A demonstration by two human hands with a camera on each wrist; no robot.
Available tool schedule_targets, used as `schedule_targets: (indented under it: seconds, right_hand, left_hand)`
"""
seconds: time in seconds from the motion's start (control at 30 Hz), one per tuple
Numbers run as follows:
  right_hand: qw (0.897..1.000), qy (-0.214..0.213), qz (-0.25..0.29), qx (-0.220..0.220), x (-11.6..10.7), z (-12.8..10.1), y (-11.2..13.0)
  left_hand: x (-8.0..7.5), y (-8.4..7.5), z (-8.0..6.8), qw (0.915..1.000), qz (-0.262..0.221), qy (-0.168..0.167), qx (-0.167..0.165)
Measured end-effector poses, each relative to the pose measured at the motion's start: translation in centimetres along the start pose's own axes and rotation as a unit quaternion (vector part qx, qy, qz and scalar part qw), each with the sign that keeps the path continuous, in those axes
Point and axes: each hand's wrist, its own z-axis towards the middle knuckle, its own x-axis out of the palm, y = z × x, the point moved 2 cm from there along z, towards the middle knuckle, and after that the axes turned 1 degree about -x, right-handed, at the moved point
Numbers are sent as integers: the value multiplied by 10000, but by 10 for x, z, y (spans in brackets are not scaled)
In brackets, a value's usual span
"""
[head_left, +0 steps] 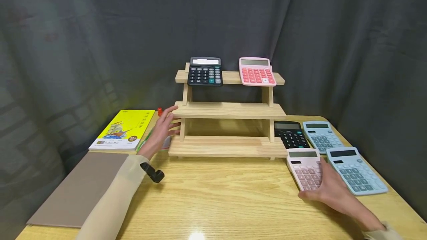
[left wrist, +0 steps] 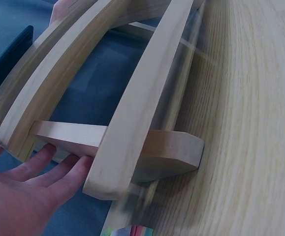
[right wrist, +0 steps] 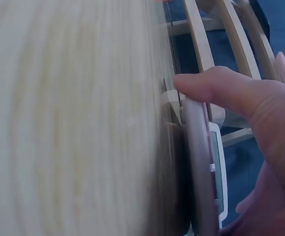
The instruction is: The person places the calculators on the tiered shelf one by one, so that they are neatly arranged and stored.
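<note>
While the left hand (head_left: 162, 129) lies with straight fingers against the end of the pale pine three-tier rack (head_left: 228, 110), the right hand (head_left: 328, 188) pinches the pale pink calculator (head_left: 305, 167) flat on the grained wooden table (head_left: 220, 195).

We sit at a pale wood table (head_left: 213, 195) — behind it a dark grey curtain (head_left: 100, 29) hangs in folds; light glares off the tabletop's near edge.
</note>
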Motion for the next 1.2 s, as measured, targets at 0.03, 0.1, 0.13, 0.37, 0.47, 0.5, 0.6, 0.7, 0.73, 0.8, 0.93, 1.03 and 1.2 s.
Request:
schedule_targets:
  seconds: [0.03, 0.1, 0.13, 0.37, 0.47, 0.5, 0.6, 0.7, 0.73, 0.8, 0.93, 1.03, 1.2]
  right_hand:
    - [10000, -29, 75, 18, -1, -1, 0]
    - [9997, -57, 229, 76, -2, -3, 0]
    - [9995, -60, 304, 89, -2, -4, 0]
    - [9988, -51, 268, 402, -6, -6, 2]
    - [9985, -99, 205, 505, -9, -8, 4]
    - [9984, -121, 207, 520, -10, -9, 4]
    - [9980, -225, 205, 547, -14, -13, 5]
    - [9977, -323, 172, 574, -19, -17, 7]
    - [9975, -368, 202, 566, -21, -18, 8]
    - [9970, -475, 233, 557, -24, -19, 12]
    - [9955, -832, 169, 418, -31, -17, 28]
    - [9941, -1051, 132, 216, -37, -12, 48]
    - [9939, -1024, 383, -115, -41, 2, 94]
  left_hand:
    - [1, 0, 0, 10000, 10, 18, 5]
    - [1, 1, 1, 10000, 35, 40, 0]
    - [1, 1, 1, 10000, 37, 38, -1]
    - [1, 2, 2, 10000, 27, 1, 18]
    - [2, 2, 2, 10000, -8, 13, 2]
    - [2, 2, 2, 10000, -23, 24, -6]
    - [3, 2, 2, 10000, -60, 47, -22]
    - [4, 1, 2, 10000, -57, 64, -37]
    - [5, 1, 2, 10000, -40, 63, -37]
    - [5, 0, 2, 10000, -1, 61, -26]
    - [3, -1, 1, 10000, 74, 7, -26]
    - [2, -1, 1, 10000, 84, -29, -35]
    - [1, -1, 1, 10000, 16, -39, -30]
